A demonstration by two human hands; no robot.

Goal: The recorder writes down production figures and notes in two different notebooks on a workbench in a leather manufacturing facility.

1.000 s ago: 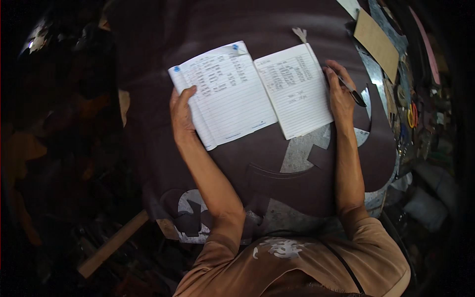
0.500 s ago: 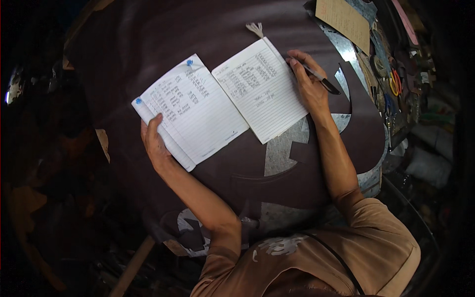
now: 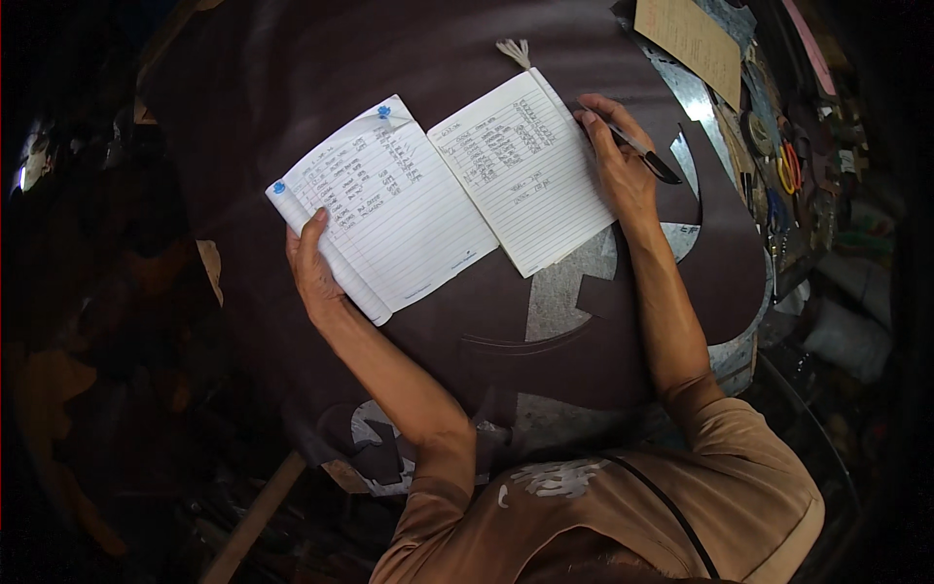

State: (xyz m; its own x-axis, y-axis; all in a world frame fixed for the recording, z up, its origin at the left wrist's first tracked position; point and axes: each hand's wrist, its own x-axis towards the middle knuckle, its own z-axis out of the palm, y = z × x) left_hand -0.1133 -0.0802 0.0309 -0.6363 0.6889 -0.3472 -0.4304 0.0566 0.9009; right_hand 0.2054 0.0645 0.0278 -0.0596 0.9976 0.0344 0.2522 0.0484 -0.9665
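The dark surround swallows most of the room, and the clutter along the right edge of the worktable (image 3: 700, 321) is hard to make out. An open lined notebook (image 3: 457, 190) lies near the table's middle. The left hand (image 3: 313, 268) grips its rolled left pages; the right hand (image 3: 615, 161) pinches a black pen (image 3: 642, 154) beside the right page. Since half a second ago, the pen hand has moved off the page.

No real packages or screens here, just paper stuff. There's a tan rectangular card (image 3: 693, 37) with handwriting, lying tilted at the top right edge of the table. On the open notebook's left page sit 2 small blue round stickers (image 3: 383, 112), 1 at each top corner.
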